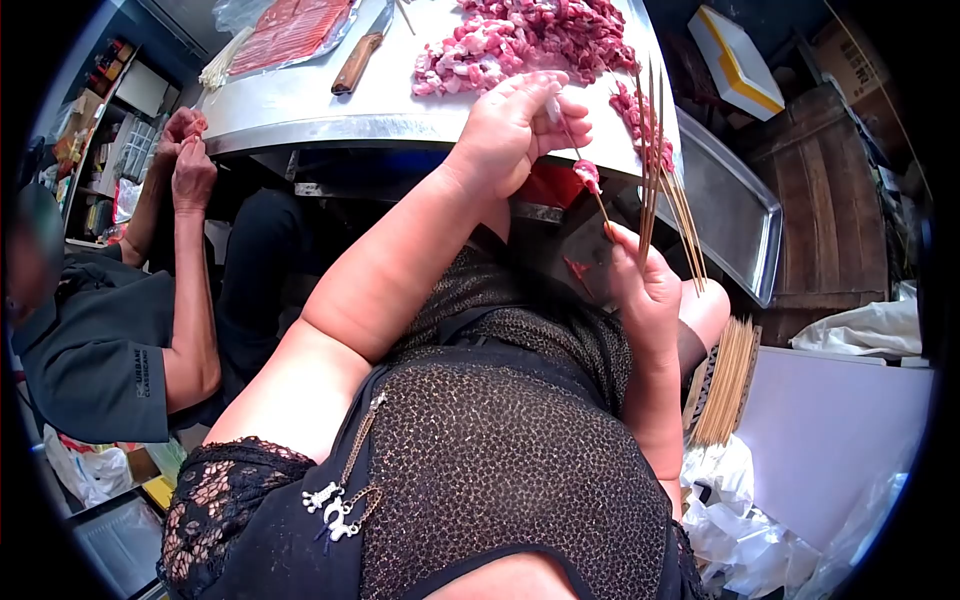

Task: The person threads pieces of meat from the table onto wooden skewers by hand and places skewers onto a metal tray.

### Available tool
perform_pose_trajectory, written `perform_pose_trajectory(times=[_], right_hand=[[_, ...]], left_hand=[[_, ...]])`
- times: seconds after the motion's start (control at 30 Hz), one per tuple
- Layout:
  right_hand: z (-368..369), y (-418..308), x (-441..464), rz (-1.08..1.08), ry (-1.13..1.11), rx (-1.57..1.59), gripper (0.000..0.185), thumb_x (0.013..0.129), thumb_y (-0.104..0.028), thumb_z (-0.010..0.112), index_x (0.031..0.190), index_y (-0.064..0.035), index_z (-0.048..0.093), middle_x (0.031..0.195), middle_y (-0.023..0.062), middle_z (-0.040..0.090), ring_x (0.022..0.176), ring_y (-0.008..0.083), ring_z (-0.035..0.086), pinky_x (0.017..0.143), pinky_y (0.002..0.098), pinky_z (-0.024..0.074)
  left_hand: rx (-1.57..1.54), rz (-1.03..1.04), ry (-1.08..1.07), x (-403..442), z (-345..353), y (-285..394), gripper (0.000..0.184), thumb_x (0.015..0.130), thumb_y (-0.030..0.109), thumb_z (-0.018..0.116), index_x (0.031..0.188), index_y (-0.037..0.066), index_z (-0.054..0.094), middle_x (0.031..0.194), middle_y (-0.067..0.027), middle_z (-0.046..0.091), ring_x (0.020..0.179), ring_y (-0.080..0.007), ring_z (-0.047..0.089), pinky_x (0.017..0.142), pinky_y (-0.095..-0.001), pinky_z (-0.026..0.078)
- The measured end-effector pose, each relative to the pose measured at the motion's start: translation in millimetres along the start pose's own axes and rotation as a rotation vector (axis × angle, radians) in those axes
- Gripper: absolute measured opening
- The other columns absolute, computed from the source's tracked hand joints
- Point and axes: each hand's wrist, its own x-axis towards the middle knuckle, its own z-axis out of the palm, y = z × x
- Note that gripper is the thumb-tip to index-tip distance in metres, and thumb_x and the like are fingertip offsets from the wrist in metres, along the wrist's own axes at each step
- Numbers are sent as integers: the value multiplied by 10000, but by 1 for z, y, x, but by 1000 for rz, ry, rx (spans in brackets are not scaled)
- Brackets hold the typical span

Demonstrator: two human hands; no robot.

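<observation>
My left hand [520, 125] is closed on a small pale piece of meat [555, 106] at the upper end of a thin skewer [603, 213]. A red chunk of meat [587, 176] is threaded lower on that skewer. My right hand [648, 285] grips the skewer's lower end between thumb and finger and also holds several bare skewers [652, 150] pointing upward. Beyond my left hand lies a large heap of cut raw meat [520, 45]. Loaded meat skewers [628, 105] rest at the table's right edge, their sticks overhanging toward me.
On the metal table [300, 125] lie a wooden-handled knife [358, 62] and packed rows of red meat skewers [290, 38]. A co-worker's hands [187, 155] are at the left corner. A metal tray [735, 210] and a skewer-filled basket [725, 385] stand right.
</observation>
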Motion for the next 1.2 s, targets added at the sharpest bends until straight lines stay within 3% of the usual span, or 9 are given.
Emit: perform_pose_trajectory(times=[0.23, 0.53, 0.67, 1.0, 1.2], right_hand=[[0, 4, -2, 52, 15, -9, 255, 936, -43, 524, 1176, -1, 599, 687, -70, 460, 563, 8, 369, 501, 156, 306], [0, 6, -5, 26, -12, -8, 263, 935, -28, 517, 1184, 0, 596, 679, -80, 442, 560, 4, 358, 496, 156, 289], [0, 6, -3, 44, 1, 33, 263, 936, -33, 517, 1185, -1, 595, 678, -82, 442, 556, 1, 356, 492, 153, 285], [5, 14, -5, 74, 14, -8, 256, 934, -48, 527, 1175, -20, 608, 668, -78, 458, 546, 4, 370, 493, 156, 313], [19, 20, -1, 82, 9, 1, 244, 928, -71, 544, 1155, -16, 617, 669, -63, 486, 554, 14, 422, 506, 163, 359]], left_hand=[[-96, -33, -34, -2, -1, -5, 282, 998, 185, 353, 1151, -24, 464, 975, -190, 631, 868, -268, 649, 824, -427, 539], [24, 64, 52, 3, -5, 0, 236, 974, 103, 400, 1166, -23, 452, 988, -226, 628, 900, -292, 654, 826, -422, 549], [2, 13, 23, 4, -7, -5, 229, 983, 135, 386, 1132, -18, 470, 970, -208, 632, 885, -281, 655, 812, -423, 552], [-132, 43, 97, -2, 1, -24, 197, 953, 165, 380, 960, 19, 512, 790, -109, 601, 674, -216, 600, 779, -454, 552], [-281, -47, 101, -10, 3, -35, 175, 930, 169, 371, 923, 43, 492, 747, -108, 574, 636, -225, 570, 617, -379, 509]])
